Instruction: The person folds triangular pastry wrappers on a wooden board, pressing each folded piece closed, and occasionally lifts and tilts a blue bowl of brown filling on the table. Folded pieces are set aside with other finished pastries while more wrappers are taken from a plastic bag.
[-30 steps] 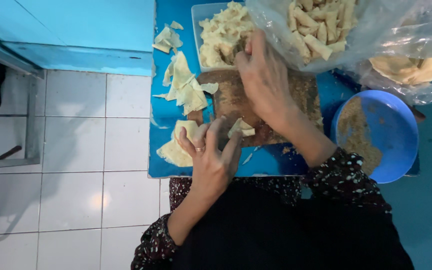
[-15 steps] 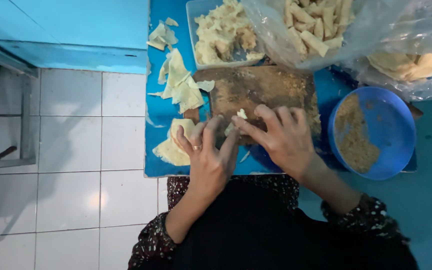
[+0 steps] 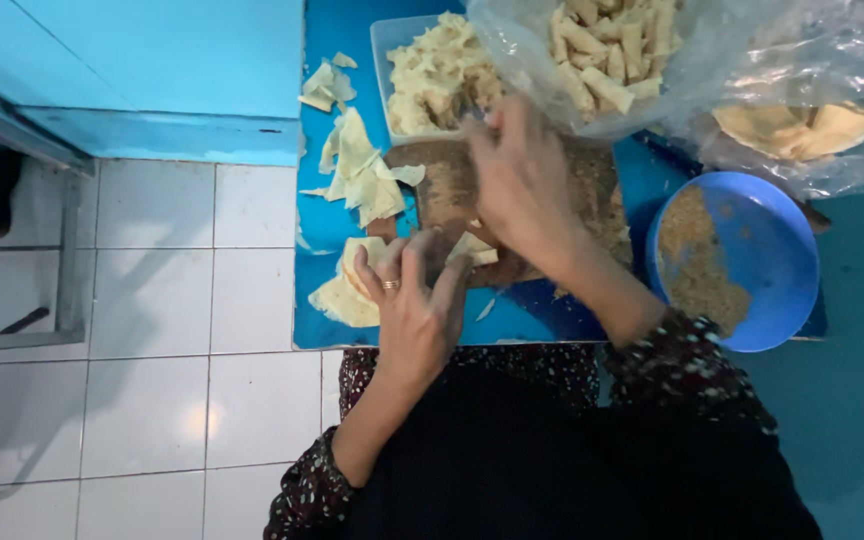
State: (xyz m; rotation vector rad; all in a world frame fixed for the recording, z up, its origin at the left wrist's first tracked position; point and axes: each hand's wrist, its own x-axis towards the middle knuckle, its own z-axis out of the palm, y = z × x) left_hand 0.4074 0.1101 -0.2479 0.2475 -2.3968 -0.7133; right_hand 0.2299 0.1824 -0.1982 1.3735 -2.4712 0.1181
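While filling: hold the wrap [image 3: 474, 248] flat on the board [image 3: 452, 195].
Left hand [image 3: 414, 305]: fingers pinning wrap, near table's front edge.
Right hand [image 3: 522, 180]: reaching into tub [image 3: 384, 60]; grip unclear; best take little.

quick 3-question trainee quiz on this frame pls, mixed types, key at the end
1. True or false: the left hand rests on the bowl.
2. Which container is the right hand reaching at? A) the tray of pale pieces B) the bowl C) the bag of rolls
3. Fill in: the board lies on a ___ table.

Key:
1. False. It is at the board's near edge, by a folded wrapper, with a ring on one finger.
2. A. Its fingertips are at the tray's near edge.
3. Blue.
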